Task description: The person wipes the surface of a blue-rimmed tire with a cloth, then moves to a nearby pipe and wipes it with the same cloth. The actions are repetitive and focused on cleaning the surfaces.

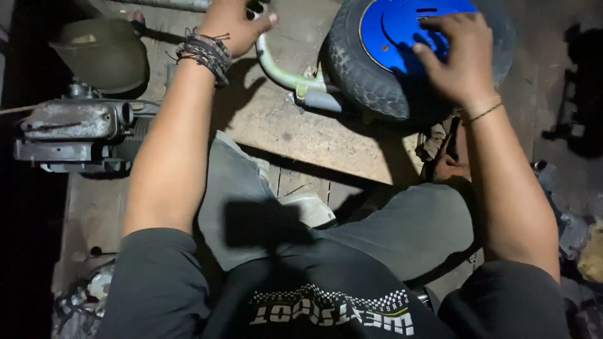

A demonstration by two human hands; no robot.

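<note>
At upper right of the frame, the right hand [461,56] lies spread on the wheel's blue rim [392,28]. Top centre, the left hand [235,25] curls around a pale green tube [282,74] beside the tyre [358,75].

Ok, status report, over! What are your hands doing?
Left hand grips pale green curved metal tube. Right hand flat on blue-rimmed black tyre. Nothing between.

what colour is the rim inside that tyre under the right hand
Bright blue. The wheel rim sits inside a black tyre, partly covered by the right hand; seen in the head view.
</note>
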